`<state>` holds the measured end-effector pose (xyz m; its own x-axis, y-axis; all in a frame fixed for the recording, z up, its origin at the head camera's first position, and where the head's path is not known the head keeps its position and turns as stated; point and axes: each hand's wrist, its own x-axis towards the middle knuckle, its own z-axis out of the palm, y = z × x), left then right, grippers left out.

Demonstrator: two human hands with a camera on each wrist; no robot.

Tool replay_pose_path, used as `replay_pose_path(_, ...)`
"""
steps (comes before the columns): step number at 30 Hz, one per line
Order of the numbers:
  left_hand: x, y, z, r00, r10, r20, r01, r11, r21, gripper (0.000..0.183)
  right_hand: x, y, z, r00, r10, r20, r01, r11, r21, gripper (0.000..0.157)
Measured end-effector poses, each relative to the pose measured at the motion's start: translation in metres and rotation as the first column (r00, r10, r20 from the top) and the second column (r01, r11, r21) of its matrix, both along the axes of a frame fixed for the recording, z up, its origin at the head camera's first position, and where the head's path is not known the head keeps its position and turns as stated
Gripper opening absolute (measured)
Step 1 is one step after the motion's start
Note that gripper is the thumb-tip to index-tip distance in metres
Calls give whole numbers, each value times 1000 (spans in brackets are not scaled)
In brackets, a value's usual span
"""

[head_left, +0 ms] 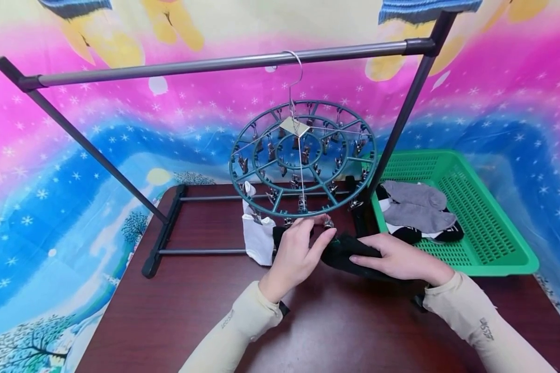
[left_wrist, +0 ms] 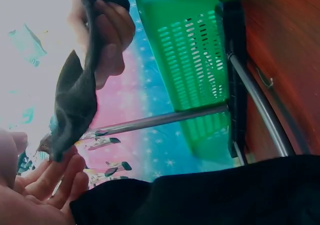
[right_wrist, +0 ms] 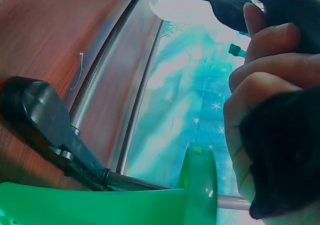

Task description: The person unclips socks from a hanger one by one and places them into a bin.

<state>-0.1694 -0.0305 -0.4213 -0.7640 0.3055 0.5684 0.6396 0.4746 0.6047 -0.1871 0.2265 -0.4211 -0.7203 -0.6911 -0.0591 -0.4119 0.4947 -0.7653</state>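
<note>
My right hand grips a black sock, thumb on top, below the front rim of a round green clip hanger. The sock's far end reaches the fingers of my left hand. Between left thumb and forefinger is a metal clip on the rim, and in the left wrist view the sock tip overlaps those fingertips. Left of that hand a white sock hangs from the hanger. Something black beside it is mostly hidden behind the left hand.
The hanger hooks over the top bar of a grey metal rack. A green basket on the right holds grey socks and black-and-white ones. Rack feet stand on the dark red table, and a patterned cloth hangs behind.
</note>
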Motion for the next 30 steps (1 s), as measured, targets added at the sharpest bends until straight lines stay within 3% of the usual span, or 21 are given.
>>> replay_pose_path(4, 0, 1, 3, 997, 2, 79, -6, 999, 47, 30, -1, 0, 0, 1000, 6, 4, -6, 1000, 7, 21)
replay_pose_path(8, 0, -1, 5, 995, -22, 97, 15, 997, 72, 30, -1, 1, 2, 999, -16, 49, 15, 1000, 11, 24)
replay_pose_path(13, 0, -3, 3, 997, -44, 61, 39, 996, 84, 25, -1, 1, 4, 996, -22, 88, 21, 1000, 13, 27)
replay_pose_path(20, 1, 0, -1, 995, -100, -15, 101, 978, 185, 24, 1, 1, 1, 997, -8, 74, 8, 1000, 9, 27)
replay_pose_path(30, -1, 1, -3, 992, -65, -106, 92, 958, 273, 21, 2, 10, 7, 1000, -13, 2, 13, 998, 66, 18)
